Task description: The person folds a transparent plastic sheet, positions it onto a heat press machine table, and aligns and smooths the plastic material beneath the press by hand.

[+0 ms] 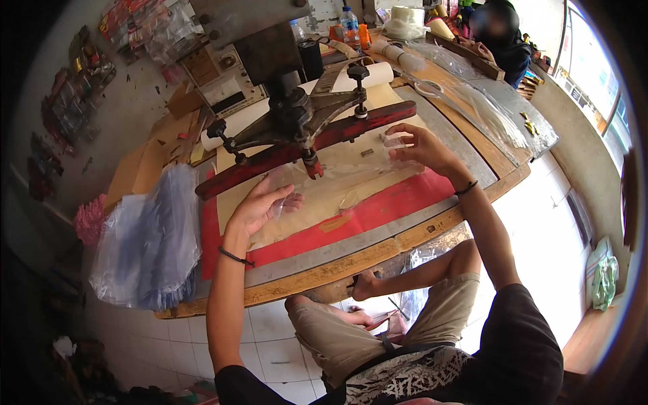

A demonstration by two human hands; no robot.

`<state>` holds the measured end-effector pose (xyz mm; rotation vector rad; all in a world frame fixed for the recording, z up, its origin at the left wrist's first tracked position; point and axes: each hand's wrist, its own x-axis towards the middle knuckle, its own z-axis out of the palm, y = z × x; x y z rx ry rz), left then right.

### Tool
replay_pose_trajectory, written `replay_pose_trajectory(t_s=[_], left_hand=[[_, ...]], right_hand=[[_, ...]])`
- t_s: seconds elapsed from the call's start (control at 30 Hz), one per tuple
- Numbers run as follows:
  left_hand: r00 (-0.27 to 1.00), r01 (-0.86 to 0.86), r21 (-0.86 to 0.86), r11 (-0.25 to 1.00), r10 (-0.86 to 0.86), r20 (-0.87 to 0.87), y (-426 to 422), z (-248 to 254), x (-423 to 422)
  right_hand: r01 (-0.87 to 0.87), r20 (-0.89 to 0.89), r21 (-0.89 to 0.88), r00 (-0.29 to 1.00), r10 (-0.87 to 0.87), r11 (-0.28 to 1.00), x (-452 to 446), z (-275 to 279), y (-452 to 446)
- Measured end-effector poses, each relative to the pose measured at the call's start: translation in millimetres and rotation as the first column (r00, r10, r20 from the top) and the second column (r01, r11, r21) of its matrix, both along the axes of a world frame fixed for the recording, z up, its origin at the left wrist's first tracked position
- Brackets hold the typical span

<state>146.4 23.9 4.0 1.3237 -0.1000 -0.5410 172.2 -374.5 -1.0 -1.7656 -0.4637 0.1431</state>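
Observation:
A clear plastic sheet [337, 177] stretches between my two hands, below the red bar of the press. My left hand [260, 206] grips its left end between thumb and fingers, left of the middle of the bar. At the other end, my right hand [424, 150] has curled fingers around the sheet's right edge, just past the bar's right tip. The long red press bar [260, 162] hangs from a dark metal bracket above the sheet. Beneath lie a cream-coloured board [253, 226] and a red mat [378, 210]. The sheet is transparent, so its exact outline is hard to see.
A pile of clear plastic bags [152, 233] drapes over the table's left edge. Scissors [432, 91] and plastic strips [486, 111] lie at the right. Bottles [349, 27] and a machine with a dial [226, 77] stand behind. Another person [496, 37] sits at the far right.

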Motion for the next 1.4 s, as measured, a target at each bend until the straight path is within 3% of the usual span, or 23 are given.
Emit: replay_pose_trajectory(t_s=[0.1,0.2,0.3,0.4,0.6,0.73,0.9,1.0,1.13,1.4], left_hand=[[0.997,-0.027,0.041,0.999,0.024,0.071,-1.9,-3.7,0.7],[0.992,-0.079,0.051,0.996,0.073,0.106,-2.1,-11.1,4.1],[0.987,-0.100,0.065,0.993,0.090,0.134,-2.7,-12.6,4.7],[0.983,-0.121,0.040,0.992,0.114,0.147,-6.3,-13.0,4.9],[0.996,-0.028,0.044,0.999,0.024,0.082,-1.7,-12.2,6.9],[0.987,-0.013,0.110,0.994,-0.004,0.158,-0.3,-15.6,10.1],[0.996,-0.054,0.079,0.995,0.048,0.073,-3.1,-9.2,8.3],[0.996,-0.037,0.047,0.998,0.033,0.087,0.7,-9.4,10.7],[0.988,-0.079,0.039,0.996,0.073,0.139,-1.6,-15.5,10.0],[0.995,-0.071,0.056,0.996,0.067,0.081,-1.2,-13.2,12.6]], right_hand=[[0.034,-0.233,0.107,0.972,-0.008,0.994,-17.5,19.3,7.8],[0.158,-0.411,-0.018,0.899,-0.152,0.987,-27.1,37.5,11.2],[-0.055,-0.397,0.057,0.915,0.074,0.997,-25.2,31.3,7.2],[-0.123,-0.196,0.045,0.972,0.129,0.991,-8.7,8.5,3.9],[-0.137,-0.019,-0.085,0.991,0.135,0.987,-7.3,4.0,5.5],[-0.095,-0.029,-0.056,0.995,0.093,0.994,-6.4,4.1,8.6],[0.010,-0.043,-0.028,0.999,-0.011,1.000,-4.1,2.4,15.9],[-0.015,-0.002,-0.040,1.000,0.015,0.999,0.7,-1.1,14.9],[-0.030,-0.081,-0.055,0.996,0.025,0.998,6.7,-5.4,10.0],[-0.062,-0.071,-0.071,0.996,0.057,0.996,4.8,-0.3,13.5]])
